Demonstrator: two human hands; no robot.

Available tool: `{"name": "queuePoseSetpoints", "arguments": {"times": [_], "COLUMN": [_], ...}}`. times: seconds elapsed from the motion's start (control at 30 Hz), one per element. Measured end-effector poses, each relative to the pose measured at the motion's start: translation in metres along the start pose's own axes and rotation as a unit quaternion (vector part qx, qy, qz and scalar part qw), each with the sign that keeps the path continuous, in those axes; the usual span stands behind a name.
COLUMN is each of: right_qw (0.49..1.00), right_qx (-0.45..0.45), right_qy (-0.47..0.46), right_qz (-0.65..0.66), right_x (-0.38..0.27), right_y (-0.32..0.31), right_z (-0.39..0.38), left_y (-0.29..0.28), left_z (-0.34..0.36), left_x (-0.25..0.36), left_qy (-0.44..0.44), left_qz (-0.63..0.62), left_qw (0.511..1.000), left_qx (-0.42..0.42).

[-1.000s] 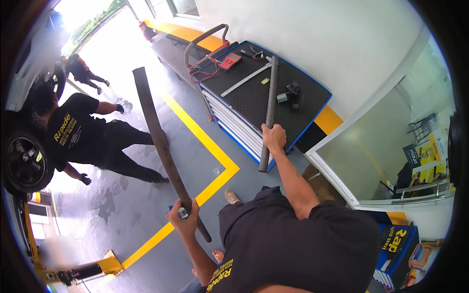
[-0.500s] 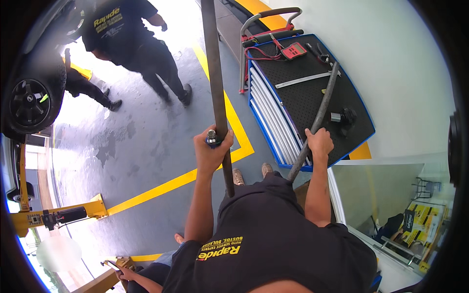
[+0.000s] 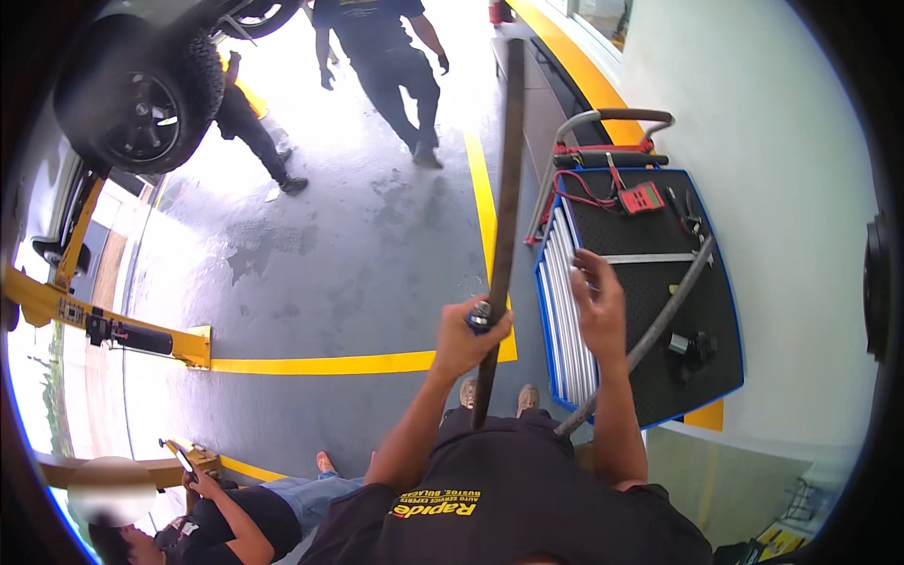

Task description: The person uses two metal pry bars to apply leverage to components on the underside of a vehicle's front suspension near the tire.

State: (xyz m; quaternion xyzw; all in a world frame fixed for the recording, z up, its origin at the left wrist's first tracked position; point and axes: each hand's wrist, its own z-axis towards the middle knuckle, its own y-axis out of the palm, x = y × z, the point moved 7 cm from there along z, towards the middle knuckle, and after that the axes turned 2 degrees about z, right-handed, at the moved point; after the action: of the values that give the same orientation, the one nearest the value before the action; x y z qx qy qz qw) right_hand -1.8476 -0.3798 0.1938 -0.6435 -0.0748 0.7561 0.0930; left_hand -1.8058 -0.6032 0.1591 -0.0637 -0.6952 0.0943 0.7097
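My left hand (image 3: 468,341) is closed round a long, dark brown-grey metal bar (image 3: 508,179), which stands nearly upright with its lower end by my shirt. In the same fist is a small tool with a round chrome end (image 3: 480,314) and some blue on it; the rest of it is hidden by my fingers. My right hand (image 3: 601,315) is raised with its fingers apart and holds nothing. Behind my right forearm a grey round pipe (image 3: 667,315) leans across the edge of the blue-rimmed tool cart (image 3: 739,363).
On the cart's black top lie a red meter (image 3: 641,198) with leads, a steel ruler (image 3: 659,258), pliers (image 3: 695,215) and a black-and-chrome part (image 3: 695,350). A raised vehicle's wheel (image 3: 141,118) and yellow lift arm (image 3: 141,330) are at left. One person sits; two others stand farther off.
My right hand has let go of the grey pipe and risen open beside the cart. The view has shifted, and the farther person in black has walked away.
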Motion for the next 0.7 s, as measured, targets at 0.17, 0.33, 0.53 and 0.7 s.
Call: {"name": "queuePoseSetpoints", "arguments": {"times": [0.17,0.33,0.53,0.7], "right_qw": [0.911,0.901,0.951,0.972], "right_qx": [-0.111,-0.092,-0.082,-0.110], "right_qy": [0.079,0.047,0.028,-0.064], "right_qz": [0.388,0.421,0.297,0.197], "right_x": [-0.039,-0.065,0.064,0.119], "right_y": [0.095,0.120,0.192,0.247], "right_z": [0.038,0.039,0.023,-0.040], "left_y": [0.007,-0.083,-0.287,-0.398], "left_z": [-0.011,-0.013,0.008,0.005], "left_x": [0.018,0.018,0.126,0.299], "left_qy": [0.069,0.093,0.236,0.353], "left_qz": [0.069,-0.092,-0.197,-0.189], "left_qw": [0.994,0.984,0.918,0.916], "left_qx": [-0.039,0.120,0.249,0.041]}}
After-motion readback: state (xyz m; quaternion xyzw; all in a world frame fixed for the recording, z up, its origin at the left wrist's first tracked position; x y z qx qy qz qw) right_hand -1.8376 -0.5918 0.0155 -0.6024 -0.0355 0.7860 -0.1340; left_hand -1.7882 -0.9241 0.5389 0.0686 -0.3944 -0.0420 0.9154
